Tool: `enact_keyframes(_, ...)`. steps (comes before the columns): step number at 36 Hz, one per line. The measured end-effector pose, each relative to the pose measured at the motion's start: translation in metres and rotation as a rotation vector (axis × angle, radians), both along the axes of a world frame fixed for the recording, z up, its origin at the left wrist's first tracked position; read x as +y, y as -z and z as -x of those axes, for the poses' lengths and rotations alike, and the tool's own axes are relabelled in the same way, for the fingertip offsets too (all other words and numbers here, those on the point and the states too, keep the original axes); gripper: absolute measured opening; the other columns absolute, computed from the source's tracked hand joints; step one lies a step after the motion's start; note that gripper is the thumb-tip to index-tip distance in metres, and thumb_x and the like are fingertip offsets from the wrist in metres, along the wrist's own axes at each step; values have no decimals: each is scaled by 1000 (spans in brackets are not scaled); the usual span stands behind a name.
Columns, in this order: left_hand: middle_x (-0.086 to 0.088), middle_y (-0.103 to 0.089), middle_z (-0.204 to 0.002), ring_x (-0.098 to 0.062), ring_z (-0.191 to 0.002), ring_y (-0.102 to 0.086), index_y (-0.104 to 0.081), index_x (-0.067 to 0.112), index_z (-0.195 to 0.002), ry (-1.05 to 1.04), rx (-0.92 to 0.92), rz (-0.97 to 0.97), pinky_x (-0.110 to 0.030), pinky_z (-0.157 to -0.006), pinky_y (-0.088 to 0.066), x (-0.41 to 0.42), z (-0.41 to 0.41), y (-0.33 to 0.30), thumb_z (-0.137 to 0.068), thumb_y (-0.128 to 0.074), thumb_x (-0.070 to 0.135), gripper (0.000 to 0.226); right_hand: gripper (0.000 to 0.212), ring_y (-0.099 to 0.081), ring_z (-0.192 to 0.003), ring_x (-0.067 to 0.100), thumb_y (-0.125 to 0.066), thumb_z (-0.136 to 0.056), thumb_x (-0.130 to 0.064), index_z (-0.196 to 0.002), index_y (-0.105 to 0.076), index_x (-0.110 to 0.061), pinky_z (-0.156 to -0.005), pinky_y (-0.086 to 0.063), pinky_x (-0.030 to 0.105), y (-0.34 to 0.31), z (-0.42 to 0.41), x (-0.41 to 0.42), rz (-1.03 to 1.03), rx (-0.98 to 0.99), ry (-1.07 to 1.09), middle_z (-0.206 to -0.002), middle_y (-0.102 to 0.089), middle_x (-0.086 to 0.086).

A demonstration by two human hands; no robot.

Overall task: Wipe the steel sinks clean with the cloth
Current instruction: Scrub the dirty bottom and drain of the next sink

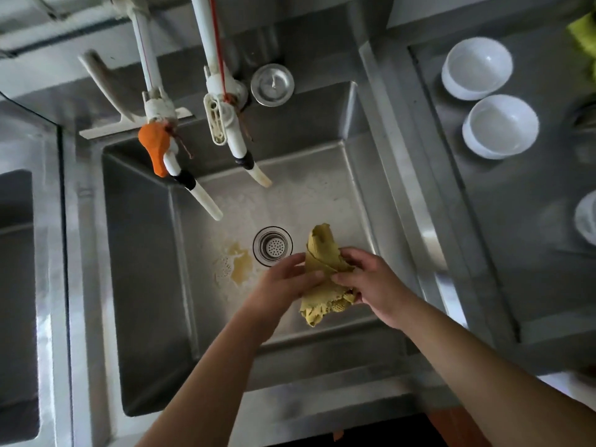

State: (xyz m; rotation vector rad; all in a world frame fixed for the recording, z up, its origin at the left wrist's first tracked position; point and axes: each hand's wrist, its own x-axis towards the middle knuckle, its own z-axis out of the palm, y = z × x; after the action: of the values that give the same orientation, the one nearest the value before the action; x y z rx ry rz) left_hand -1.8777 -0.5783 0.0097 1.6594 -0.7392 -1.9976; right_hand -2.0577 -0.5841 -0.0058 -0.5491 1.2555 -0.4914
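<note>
head view, nearest first: two bare forearms reach in from 6 o'clock over the front rim of the middle sink (148, 285). the left hand (283, 279) and the right hand (371, 285) meet just above the basin floor, both holding the yellow cloth (322, 269); the left fingers (298, 264) are curled against its side, the right fingers (350, 254) pinch a fold at the top. the cloth is bunched between them, one end standing toward 12 o'clock, the other hanging toward 6. it looks soft, limp and light, probably damp, with a waffle texture that should grip well; i would hold it wadded in one palm for wiping. just at 10 o'clock from the hands sits the drain strainer (273, 248), and beside it at 9 a yellowish stain (238, 264). further, two white taps (193, 185) hang over the basin, one with an orange handle. a second sink (16, 285) lies at 9 o'clock; two white bowls (500, 127) stand on the tabletop (532, 237) at 2 o'clock. no readable writing anywhere
</note>
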Motion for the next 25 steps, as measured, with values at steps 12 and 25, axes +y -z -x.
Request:
enact_keyframes(12, -9, -67, -96, -20, -78, -63, -63, 18, -116, 21, -383, -43, -31, -74, -55, -39, 13, 88, -87, -54, -5, 37, 44, -50, -121, 38, -56, -81, -36, -118, -65, -15, -100, -42, 55, 11, 55, -101, 998, 1119, -337, -124, -58, 14)
enact_keyframes(25, 2, -70, -106, -24, -98, -64, -72, 32, -102, 668, -697, 192, -39, -90, -53, -176, 31, 168, -82, -48, 8, 40, 74, -9, -150, 38, -43, -86, -48, -154, -28, -23, -117, -20, 55, 54, 81, -156, 874, 1453, -763, -162, -22, 10)
